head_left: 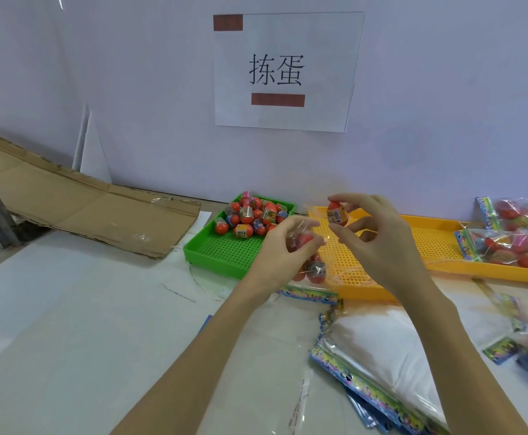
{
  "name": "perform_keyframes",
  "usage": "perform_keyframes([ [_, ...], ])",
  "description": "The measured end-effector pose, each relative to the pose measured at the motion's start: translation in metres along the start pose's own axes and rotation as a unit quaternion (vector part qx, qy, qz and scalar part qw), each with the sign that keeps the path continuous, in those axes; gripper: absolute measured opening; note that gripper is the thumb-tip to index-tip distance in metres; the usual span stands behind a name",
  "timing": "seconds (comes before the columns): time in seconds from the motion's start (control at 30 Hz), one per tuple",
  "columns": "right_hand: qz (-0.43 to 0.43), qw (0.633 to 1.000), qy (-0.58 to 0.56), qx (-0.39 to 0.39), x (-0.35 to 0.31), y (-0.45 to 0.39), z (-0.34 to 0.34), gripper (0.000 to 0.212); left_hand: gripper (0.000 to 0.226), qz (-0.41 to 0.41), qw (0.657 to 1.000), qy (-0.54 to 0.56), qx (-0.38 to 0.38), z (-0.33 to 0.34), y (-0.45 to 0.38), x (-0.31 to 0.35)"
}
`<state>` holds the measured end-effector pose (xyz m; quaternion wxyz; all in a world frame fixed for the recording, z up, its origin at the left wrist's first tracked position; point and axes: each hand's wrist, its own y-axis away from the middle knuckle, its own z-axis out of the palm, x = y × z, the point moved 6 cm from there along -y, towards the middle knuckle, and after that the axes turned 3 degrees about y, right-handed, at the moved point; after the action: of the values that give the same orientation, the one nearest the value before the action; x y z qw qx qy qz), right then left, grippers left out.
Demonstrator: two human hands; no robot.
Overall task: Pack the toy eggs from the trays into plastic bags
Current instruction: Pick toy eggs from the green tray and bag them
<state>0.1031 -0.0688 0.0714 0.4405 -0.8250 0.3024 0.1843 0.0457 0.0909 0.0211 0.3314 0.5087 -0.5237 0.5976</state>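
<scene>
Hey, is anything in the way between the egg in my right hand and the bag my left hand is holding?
Nothing visible. The right hand holds the toy egg just above the plastic bag gripped by the left hand.

Both bare forearms reach forward from the bottom edge, converging toward the middle. The left hand (pixel 283 246) is raised with its back to the camera, fingers curled and gripping at the fingertips. The right hand (pixel 378 233) is lifted slightly higher just beside it, thumb and forefinger pinching while the other 3 fingers (pixel 355 229) curl loosely below.
</scene>
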Motion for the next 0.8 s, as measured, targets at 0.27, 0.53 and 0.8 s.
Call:
perform_keyframes([
  [0.27,-0.027,0.997,-0.067,0.018,-0.015,0.001,-0.002,0.035,0.034,0.045,0.998,-0.031,-0.03,0.001,0.001,0.009],
  [0.53,-0.033,0.998,0.044,-0.027,-0.011,0.0,-0.003,0.036,0.032,0.045,0.999,-0.013,-0.016,0.003,0.001,0.005],
  [0.8,0.021,0.997,0.021,-0.076,-0.004,0.002,-0.001,0.035,0.043,0.073,0.997,-0.012,-0.014,0.006,0.005,0.011],
])
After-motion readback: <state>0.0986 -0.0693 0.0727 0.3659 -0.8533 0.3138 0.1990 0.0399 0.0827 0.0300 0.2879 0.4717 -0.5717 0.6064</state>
